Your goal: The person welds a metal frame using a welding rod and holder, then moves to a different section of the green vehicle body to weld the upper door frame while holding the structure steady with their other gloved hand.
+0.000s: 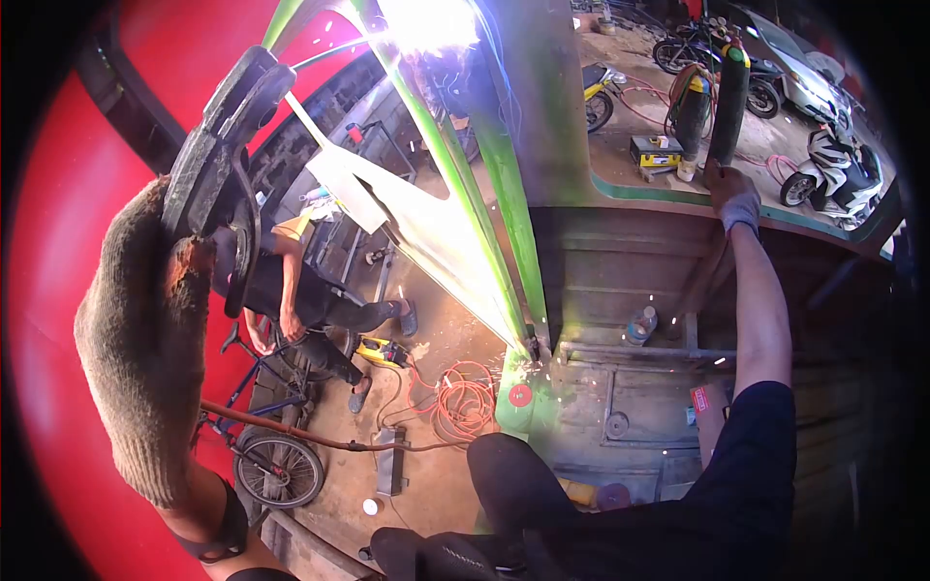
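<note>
My left hand (145,339), in a thick knitted glove with a scorched patch, is closed round a black welding electrode holder (228,126). A thin electrode (329,51) runs from its jaws toward a glaring white arc (426,29) at the top of a green metal pillar (465,174). The glare hides the exact contact point. Sparks scatter down to the pillar's foot. My right hand (738,201), in a light glove with bare fingertips, grips the lower edge of a window frame (659,197) on the right. My knee (513,479) is bent below.
Another person (320,300) stands outside on the left, beside a bicycle (281,465). A red-orange hose (465,397) lies coiled on the ground. A welding cable (291,431) crosses beneath me. Gas cylinders (728,107), a white scooter (843,179) and a car stand beyond the window.
</note>
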Demonstrator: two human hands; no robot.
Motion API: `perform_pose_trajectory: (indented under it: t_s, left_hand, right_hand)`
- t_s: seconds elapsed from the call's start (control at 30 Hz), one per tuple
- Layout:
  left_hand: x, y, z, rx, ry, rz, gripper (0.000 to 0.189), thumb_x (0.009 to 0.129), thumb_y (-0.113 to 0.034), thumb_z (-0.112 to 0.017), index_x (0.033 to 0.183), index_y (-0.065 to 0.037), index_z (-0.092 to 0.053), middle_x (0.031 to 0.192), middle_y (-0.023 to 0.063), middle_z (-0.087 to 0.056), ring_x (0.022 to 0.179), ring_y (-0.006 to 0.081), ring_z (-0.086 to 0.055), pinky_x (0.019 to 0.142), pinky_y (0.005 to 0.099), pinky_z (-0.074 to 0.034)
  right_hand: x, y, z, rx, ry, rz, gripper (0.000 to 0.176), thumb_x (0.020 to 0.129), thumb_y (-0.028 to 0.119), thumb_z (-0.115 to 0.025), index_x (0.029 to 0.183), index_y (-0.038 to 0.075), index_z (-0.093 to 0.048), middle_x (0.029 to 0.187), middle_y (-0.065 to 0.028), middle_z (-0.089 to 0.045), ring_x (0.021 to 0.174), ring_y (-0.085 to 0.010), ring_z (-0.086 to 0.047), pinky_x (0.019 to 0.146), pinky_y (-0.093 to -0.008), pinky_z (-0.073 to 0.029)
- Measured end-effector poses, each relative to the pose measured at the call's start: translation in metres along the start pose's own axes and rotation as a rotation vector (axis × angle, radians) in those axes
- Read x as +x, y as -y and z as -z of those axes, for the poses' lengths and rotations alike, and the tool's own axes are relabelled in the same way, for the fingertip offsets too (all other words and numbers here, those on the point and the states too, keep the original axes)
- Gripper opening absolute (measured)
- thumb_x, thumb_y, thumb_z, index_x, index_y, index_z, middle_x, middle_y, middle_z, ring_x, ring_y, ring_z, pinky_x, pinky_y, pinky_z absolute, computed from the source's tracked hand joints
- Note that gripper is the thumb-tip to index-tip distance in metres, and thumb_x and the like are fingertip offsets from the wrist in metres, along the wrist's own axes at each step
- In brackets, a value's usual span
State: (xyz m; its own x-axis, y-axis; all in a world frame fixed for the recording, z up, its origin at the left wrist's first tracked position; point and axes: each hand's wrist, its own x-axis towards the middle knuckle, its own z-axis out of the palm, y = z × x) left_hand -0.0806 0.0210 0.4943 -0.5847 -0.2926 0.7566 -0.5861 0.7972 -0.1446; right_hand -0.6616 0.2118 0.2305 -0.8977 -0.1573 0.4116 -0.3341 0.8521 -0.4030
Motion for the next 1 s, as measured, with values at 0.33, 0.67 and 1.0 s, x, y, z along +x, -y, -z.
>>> perform_pose_trajectory:
  t_s: [0.33,0.67,1.0]
  left_hand:
    - [0.0,0.003,-0.004,0.04,0.015,0.042,0.037,0.103,-0.016,-0.063,0.138,-0.006,-0.059,0.102,0.0132,-0.074,0.086,0.0189,-0.072,0.077,0.0323,-0.055]
    - [-0.001,-0.001,0.002,0.061,-0.056,0.025,0.043,0.09,-0.006,-0.074,0.132,-0.01,-0.063,0.105,0.0138,-0.075,0.097,0.0289,-0.076,0.083,0.0374,-0.059]
    - [-0.002,0.0,-0.002,0.111,-0.048,0.014,0.045,0.089,-0.005,-0.075,0.132,-0.01,-0.062,0.107,0.0156,-0.075,0.099,0.0316,-0.075,0.084,0.0387,-0.06]
  right_hand:
    - [0.007,-0.003,-0.006,-0.013,0.029,-0.005,0.06,0.101,0.061,-0.044,0.104,0.011,-0.076,0.105,-0.0236,-0.072,0.103,-0.0435,-0.069,0.089,-0.0531,-0.052]
    - [0.004,-0.002,-0.004,0.017,0.001,0.003,0.058,0.1,0.059,-0.046,0.1,0.01,-0.078,0.101,-0.0248,-0.072,0.101,-0.0446,-0.068,0.088,-0.0536,-0.052]
    - [0.002,-0.001,-0.005,0.02,-0.013,0.001,0.058,0.1,0.059,-0.046,0.1,0.01,-0.078,0.102,-0.0245,-0.072,0.101,-0.0437,-0.069,0.089,-0.053,-0.052]
